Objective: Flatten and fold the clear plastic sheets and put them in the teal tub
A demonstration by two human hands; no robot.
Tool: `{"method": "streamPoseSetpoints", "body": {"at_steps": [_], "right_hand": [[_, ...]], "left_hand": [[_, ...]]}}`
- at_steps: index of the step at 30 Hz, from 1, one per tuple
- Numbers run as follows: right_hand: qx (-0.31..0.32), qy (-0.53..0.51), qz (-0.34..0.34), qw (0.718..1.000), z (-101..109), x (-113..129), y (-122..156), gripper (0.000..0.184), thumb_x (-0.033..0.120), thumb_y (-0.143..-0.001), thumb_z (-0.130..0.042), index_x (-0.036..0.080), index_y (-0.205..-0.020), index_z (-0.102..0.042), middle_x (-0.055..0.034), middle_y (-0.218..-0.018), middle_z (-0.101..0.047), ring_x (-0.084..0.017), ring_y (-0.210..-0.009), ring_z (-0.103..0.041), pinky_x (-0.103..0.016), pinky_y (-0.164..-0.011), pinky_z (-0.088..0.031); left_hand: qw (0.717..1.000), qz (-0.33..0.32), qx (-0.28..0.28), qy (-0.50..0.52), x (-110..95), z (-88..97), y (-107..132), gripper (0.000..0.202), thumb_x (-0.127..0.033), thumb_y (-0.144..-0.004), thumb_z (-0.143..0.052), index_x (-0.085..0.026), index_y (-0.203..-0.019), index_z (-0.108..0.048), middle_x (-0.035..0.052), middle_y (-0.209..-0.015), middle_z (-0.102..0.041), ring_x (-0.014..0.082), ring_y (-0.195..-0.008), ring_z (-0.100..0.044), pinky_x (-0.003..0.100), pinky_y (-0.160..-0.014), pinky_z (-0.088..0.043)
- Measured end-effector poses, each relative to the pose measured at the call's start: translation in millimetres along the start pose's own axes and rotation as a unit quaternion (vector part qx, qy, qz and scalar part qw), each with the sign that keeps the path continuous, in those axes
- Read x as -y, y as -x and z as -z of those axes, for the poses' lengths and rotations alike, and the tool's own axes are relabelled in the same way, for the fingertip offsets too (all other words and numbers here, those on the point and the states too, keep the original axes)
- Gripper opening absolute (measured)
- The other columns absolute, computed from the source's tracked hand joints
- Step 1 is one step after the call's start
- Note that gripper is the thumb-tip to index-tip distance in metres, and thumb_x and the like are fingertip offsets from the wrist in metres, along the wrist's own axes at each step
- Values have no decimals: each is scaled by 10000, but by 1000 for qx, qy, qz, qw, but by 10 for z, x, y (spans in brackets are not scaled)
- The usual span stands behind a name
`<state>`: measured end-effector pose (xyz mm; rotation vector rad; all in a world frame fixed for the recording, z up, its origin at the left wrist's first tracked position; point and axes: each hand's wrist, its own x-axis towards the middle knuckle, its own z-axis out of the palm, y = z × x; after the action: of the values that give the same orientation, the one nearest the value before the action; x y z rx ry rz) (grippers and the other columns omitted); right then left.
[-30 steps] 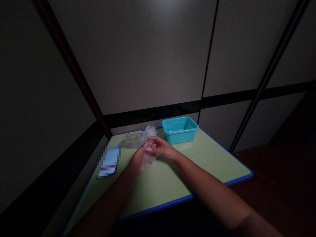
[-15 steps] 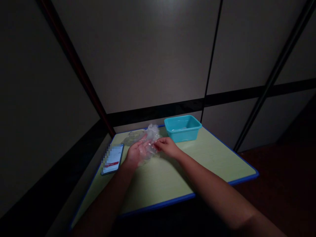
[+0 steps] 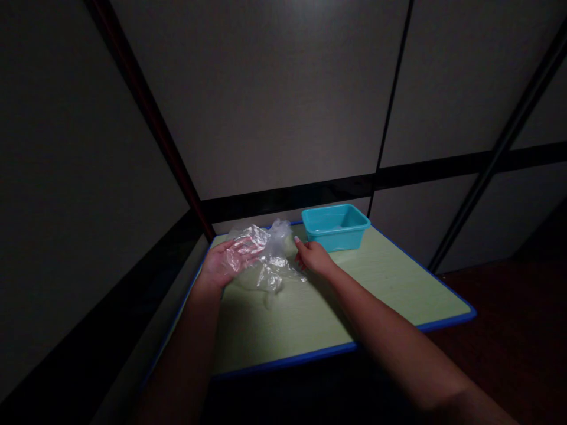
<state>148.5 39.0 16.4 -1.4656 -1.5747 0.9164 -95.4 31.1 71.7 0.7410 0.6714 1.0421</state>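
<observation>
A thin, clear, crumpled plastic bag [image 3: 270,274] is spread between my two hands above the table. My left hand [image 3: 221,262] is open, palm up, its fingers stretched out and seen through the film. At the bag's right side, my right hand [image 3: 313,258] has its fingers curled in by the film's edge and its thumb raised. The exact grip of those fingers is partly hidden. A bunched, whitish part of the bag [image 3: 280,233] stands up between the hands.
A turquoise plastic basin [image 3: 336,239] stands at the table's back edge, just beyond my right hand, with something pale inside. The pale green table [image 3: 381,295] has a blue rim. Panelled walls [image 3: 283,106] close in behind and at left.
My hands have moved apart, the left one going left, and the bag has spread out wider between them. The phone at the left is now hidden behind my left hand and forearm.
</observation>
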Motion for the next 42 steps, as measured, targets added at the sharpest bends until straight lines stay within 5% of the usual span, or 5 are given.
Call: {"method": "streamPoseSetpoints", "body": {"at_steps": [16,23,30,35,42], "right_hand": [[-172,183,243,937,-38,307,383,358,383,-872,-437,120,-1093,-537,-177,-1096,-545,-278,-1060,-482,-399,-910,-370],[26,151,404,902,-382,377,593,788,506,-827,-508,169,-1454,-170,-151,-1519,-146,-294,-1390,-99,-520,-1101,-61],[22,143,381,913,-494,383,600,925,513,-817,-518,92,-1468,-12,-177,-1524,-37,-277,-1400,-2,-501,-1120,-45],[2,55,329,943,-483,327,503,619,413,-935,-301,134,-1466,-148,-116,-1519,-169,-221,-1398,-107,-455,-1131,-97],[182,-327,129,918,-193,339,303,687,675,-843,-276,180,-1255,-516,-131,-1285,-547,-249,-1247,-444,-459,-1038,-322]], "left_hand": [[992,-79,50,84,184,-191,22,429,-272,-910,-319,-198,-1321,-417,155,-1213,-572,272,-1147,-537,462,-853,-475],[987,-57,-11,147,634,-579,-23,432,-398,-928,-288,-176,-1199,-541,103,-1094,-642,244,-1073,-580,419,-934,-434],[982,-83,53,162,693,-644,58,752,-738,-815,-181,-237,-1278,-498,86,-1180,-606,264,-1229,-452,412,-1019,-347],[984,-85,67,140,793,-674,22,723,-717,-828,-241,-219,-1286,-495,81,-1206,-590,251,-1251,-428,382,-1033,-338],[977,-174,-126,-3,653,-399,-201,194,-296,-876,-535,-187,-988,-649,40,-1051,-679,178,-1188,-499,268,-991,-358]]}}
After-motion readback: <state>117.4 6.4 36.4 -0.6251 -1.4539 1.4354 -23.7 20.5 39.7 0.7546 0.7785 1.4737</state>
